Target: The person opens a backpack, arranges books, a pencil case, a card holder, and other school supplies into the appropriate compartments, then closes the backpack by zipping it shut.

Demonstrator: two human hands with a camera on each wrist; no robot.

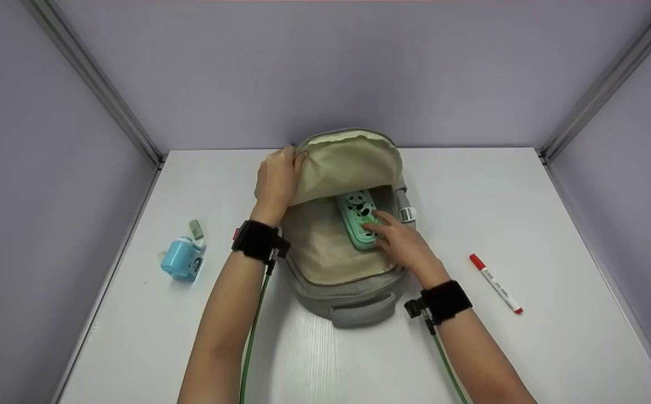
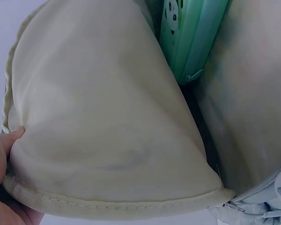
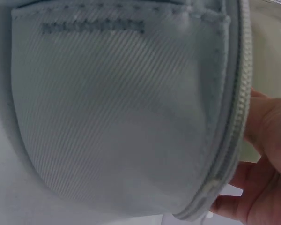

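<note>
I see a grey fabric backpack with a cream lining (image 1: 325, 264) lying flat in the middle of the white desk (image 1: 555, 202), its carry handle toward the near edge and its unzipped flap lifted toward the far edge. My left hand (image 1: 276, 180) grips the left rim of that cream flap (image 1: 350, 163), fingers curled over the edge, and holds it up and open. In the left wrist view the thumb presses against the inner lining near the stitched hem, and the flap (image 2: 107, 117) fills most of the picture.

Inside the opening lies a mint-green pencil case with a panda print (image 1: 360, 217), set lengthwise on the lining toward the bag's right side, its far end tucked under the raised flap. My right hand (image 1: 401, 241) rests on the near end of the case, fingers stretched out fairly straight and pressing on its top; I see no fingers wrapped around it. The left wrist view shows the case's (image 2: 192, 37) green edge wedged between flap and lining. The right wrist view shows mostly the bag's grey ribbed outer fabric and zipper, with part of the palm (image 3: 267, 154) beyond it.

Near the left edge of the desk stands a small light-blue box-shaped pencil sharpener (image 1: 181, 259), with a small pale-green eraser (image 1: 196, 228) just behind it. Near the right edge lies a white marker pen with a red cap (image 1: 495, 283), set diagonally, well apart from the bag.
</note>
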